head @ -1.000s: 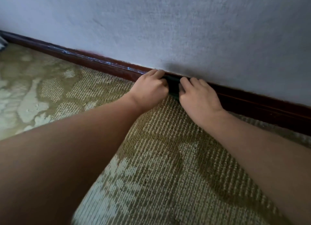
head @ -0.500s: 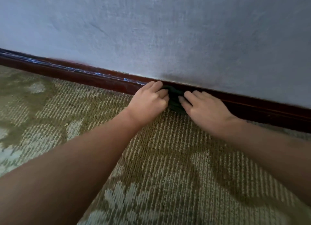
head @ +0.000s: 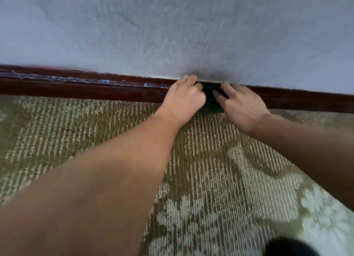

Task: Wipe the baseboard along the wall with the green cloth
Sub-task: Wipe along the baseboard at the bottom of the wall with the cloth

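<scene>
A dark reddish-brown baseboard (head: pixel 95 90) runs along the foot of a pale grey wall (head: pixel 172 29). The dark green cloth (head: pixel 211 103) is bunched against the baseboard, mostly hidden between my hands. My left hand (head: pixel 183 99) grips the cloth's left side with curled fingers. My right hand (head: pixel 241 108) rests on its right side, fingers bent over it against the baseboard. Bluish scuff marks line the baseboard's top edge to the left of my hands.
A patterned olive and cream carpet (head: pixel 210 169) covers the floor up to the baseboard. A dark rounded object (head: pixel 291 247) shows at the bottom right edge.
Both hands and the cloth have slid right along the baseboard, and the view has swung so the baseboard now looks nearly level. More of the cloth shows between the hands.
</scene>
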The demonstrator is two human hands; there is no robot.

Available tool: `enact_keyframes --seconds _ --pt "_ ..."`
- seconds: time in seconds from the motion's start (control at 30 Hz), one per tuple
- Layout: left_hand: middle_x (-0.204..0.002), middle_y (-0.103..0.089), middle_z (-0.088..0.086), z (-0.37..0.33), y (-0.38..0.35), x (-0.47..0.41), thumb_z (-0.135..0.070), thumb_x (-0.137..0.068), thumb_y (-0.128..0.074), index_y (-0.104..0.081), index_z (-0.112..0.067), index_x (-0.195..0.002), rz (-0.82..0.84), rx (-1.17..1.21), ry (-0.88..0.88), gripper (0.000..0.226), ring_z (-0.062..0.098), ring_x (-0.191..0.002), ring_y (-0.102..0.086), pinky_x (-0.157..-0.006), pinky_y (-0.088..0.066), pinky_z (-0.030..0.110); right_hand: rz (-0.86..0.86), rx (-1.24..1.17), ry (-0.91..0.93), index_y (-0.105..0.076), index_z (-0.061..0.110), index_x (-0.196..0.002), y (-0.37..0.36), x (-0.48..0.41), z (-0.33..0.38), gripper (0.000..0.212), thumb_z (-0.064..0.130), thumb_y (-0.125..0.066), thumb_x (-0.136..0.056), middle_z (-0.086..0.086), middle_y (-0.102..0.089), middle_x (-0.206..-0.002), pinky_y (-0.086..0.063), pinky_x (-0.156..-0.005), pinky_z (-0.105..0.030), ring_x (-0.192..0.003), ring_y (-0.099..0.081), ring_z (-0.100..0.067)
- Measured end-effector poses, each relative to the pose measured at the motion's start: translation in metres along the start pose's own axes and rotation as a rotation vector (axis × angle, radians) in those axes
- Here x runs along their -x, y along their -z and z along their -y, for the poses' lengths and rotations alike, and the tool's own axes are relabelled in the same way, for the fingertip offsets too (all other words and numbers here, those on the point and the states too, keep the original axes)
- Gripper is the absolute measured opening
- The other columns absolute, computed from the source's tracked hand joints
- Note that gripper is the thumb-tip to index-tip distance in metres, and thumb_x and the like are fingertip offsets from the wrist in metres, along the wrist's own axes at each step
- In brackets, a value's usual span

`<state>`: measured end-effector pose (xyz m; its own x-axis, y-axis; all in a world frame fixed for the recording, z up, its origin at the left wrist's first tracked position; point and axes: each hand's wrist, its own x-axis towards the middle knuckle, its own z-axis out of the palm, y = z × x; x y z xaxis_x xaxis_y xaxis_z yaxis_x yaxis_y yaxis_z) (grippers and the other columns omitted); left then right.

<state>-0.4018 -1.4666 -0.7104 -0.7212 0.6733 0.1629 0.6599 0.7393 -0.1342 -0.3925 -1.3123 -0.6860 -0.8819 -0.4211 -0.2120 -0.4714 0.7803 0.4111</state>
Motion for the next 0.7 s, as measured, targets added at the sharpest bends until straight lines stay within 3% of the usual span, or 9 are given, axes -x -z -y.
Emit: enact_keyframes --seconds 0.07,0.1,0.17,0.23,0.33,0.43,0.57,0.7 --pt "-0.088 -0.071 0.000 -0.001 -0.009 0.001 -0.012 -0.076 -0.050 -0.074 -0.014 -0.086 0.004 0.038 0.006 0.026 0.018 -0.101 -0.059 -0.089 -0.043 0.025 0.012 -0.001 0.002 -0.036 0.006 -0.137 0.003 -0.003 -0.003 0.048 0.007 -0.044 -0.090 -0.014 -0.038 -0.127 -0.032 -0.096 -0.038 -0.115 -0.038 -0.033" --pt "-0.089 -0.071 -0.001 0.001 -0.011 0.002 -0.010 -0.077 -0.047 -0.074 -0.015 -0.087 -0.003 0.027 0.007 0.029 0.018 -0.102 -0.059 -0.089 -0.043 0.025 0.004 -0.014 0.011 -0.039 0.006 -0.136 0.003 -0.005 -0.004 0.047 0.006 -0.046 -0.089 -0.014 -0.040 -0.126 -0.032 -0.096 -0.038 -0.114 -0.039 -0.033" --pt "-0.071 -0.072 -0.006 0.005 0.000 0.005 -0.011 -0.070 -0.039 -0.076 -0.018 -0.070 -0.001 0.021 0.032 0.038 0.012 -0.085 -0.066 -0.077 -0.049 0.019 0.009 -0.066 0.004 -0.040 0.005 -0.135 -0.002 -0.006 -0.003 0.046 0.005 -0.048 -0.089 -0.015 -0.041 -0.125 -0.033 -0.096 -0.038 -0.113 -0.039 -0.033" --pt "-0.073 -0.072 -0.007 0.003 -0.004 0.007 -0.010 -0.071 -0.036 -0.076 -0.018 -0.073 -0.013 -0.006 0.048 0.041 0.013 -0.085 -0.066 -0.078 -0.049 0.020 -0.003 -0.109 -0.005 -0.038 0.004 -0.136 -0.010 -0.005 0.000 0.047 0.006 -0.047 -0.090 -0.015 -0.041 -0.128 -0.031 -0.099 -0.038 -0.114 -0.038 -0.032" --pt "-0.091 -0.072 -0.002 0.010 -0.014 0.016 -0.007 -0.076 -0.048 -0.074 -0.014 -0.092 -0.050 -0.036 0.017 0.031 0.020 -0.100 -0.060 -0.088 -0.046 0.027 -0.032 -0.144 0.033 -0.033 0.005 -0.140 -0.017 -0.009 0.005 0.049 0.008 -0.045 -0.092 -0.012 -0.038 -0.132 -0.028 -0.102 -0.035 -0.117 -0.036 -0.028" --pt "-0.083 -0.073 -0.001 0.025 -0.009 0.031 -0.008 -0.068 -0.072 -0.075 -0.013 -0.086 -0.006 -0.109 0.079 0.019 0.021 -0.091 -0.064 -0.080 -0.050 0.027 -0.111 -0.204 0.097 -0.035 0.006 -0.139 -0.015 -0.023 0.014 0.048 0.008 -0.045 -0.092 -0.011 -0.040 -0.131 -0.026 -0.104 -0.034 -0.119 -0.036 -0.028" --pt "-0.069 -0.072 0.001 0.027 0.002 0.037 -0.005 -0.058 -0.078 -0.076 -0.011 -0.074 0.079 -0.101 0.170 0.017 0.023 -0.078 -0.065 -0.070 -0.051 0.026 -0.144 -0.280 0.094 -0.032 0.006 -0.141 -0.017 -0.031 0.029 0.049 0.008 -0.043 -0.093 -0.012 -0.037 -0.132 -0.024 -0.104 -0.034 -0.120 -0.033 -0.029" --pt "-0.102 -0.067 0.003 0.020 0.004 0.025 -0.008 -0.084 -0.055 -0.068 -0.012 -0.105 0.180 -0.059 0.290 0.025 0.023 -0.110 -0.048 -0.093 -0.034 0.030 -0.153 -0.309 0.125 -0.031 0.009 -0.142 -0.015 -0.028 0.023 0.050 0.010 -0.044 -0.093 -0.010 -0.035 -0.133 -0.023 -0.104 -0.032 -0.121 -0.032 -0.026"
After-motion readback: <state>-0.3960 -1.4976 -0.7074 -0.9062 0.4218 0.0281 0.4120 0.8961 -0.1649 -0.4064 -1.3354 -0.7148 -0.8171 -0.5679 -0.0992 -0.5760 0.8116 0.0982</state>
